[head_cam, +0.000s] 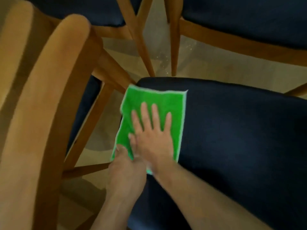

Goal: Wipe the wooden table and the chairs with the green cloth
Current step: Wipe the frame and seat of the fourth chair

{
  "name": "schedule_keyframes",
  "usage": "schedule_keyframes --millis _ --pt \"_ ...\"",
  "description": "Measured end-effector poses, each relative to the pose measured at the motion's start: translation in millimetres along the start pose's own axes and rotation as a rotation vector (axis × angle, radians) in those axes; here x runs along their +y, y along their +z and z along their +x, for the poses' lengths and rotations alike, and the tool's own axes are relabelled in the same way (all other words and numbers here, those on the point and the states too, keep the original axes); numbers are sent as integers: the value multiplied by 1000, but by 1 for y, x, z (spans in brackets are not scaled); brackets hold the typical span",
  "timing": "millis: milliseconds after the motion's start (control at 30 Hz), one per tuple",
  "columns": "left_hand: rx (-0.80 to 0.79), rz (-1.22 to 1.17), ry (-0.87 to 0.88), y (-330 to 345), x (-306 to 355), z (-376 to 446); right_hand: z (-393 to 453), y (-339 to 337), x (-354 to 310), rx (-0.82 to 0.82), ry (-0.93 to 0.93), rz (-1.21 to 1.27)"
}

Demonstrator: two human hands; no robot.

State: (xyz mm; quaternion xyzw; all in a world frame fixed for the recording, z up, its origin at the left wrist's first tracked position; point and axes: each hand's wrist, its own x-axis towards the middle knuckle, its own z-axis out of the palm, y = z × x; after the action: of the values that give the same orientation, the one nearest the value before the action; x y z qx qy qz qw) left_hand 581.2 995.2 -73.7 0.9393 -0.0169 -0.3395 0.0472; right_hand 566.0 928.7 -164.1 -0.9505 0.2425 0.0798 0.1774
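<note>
Head view: two bare forearms are reaching in from the lower edge over a dark blue chair seat. Wooden chair back rails are crowding the left side; more chair legs and dark seats are standing beyond on the pale floor. Green cloth is lying flat on the seat's left end. Right hand is pressing on it, fingers spread. Left hand is pinching the cloth's near left corner. No writing is legible.
</note>
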Motion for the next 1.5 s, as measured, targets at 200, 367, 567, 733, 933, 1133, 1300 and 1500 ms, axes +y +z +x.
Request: schedule_keyframes --millis 200,367,567,733,933,1133,1300,1500 --pt "27 -171 -18 5 -2 -16 -123 40 -30 -176 -442 -69" --pt "-85 -154 38 28 1 -27 -119 15 63 -88 -438 -43" --pt "-128 -258 159 50 1 -46 -46 -47 180 15 170 -200" --pt "-147 -274 224 53 -2 -55 -67 -36 136 28 342 -122" --pt "-142 -171 329 63 -4 -86 -192 -8 52 -297 -115 -51" --pt "-255 -4 443 99 -18 -120 -225 -38 97 -473 -202 -19" --pt "-262 418 623 114 -44 -114 -233 -40 123 -562 -107 -136" --pt "-188 649 728 102 -54 -84 -240 -43 125 -560 54 -207"
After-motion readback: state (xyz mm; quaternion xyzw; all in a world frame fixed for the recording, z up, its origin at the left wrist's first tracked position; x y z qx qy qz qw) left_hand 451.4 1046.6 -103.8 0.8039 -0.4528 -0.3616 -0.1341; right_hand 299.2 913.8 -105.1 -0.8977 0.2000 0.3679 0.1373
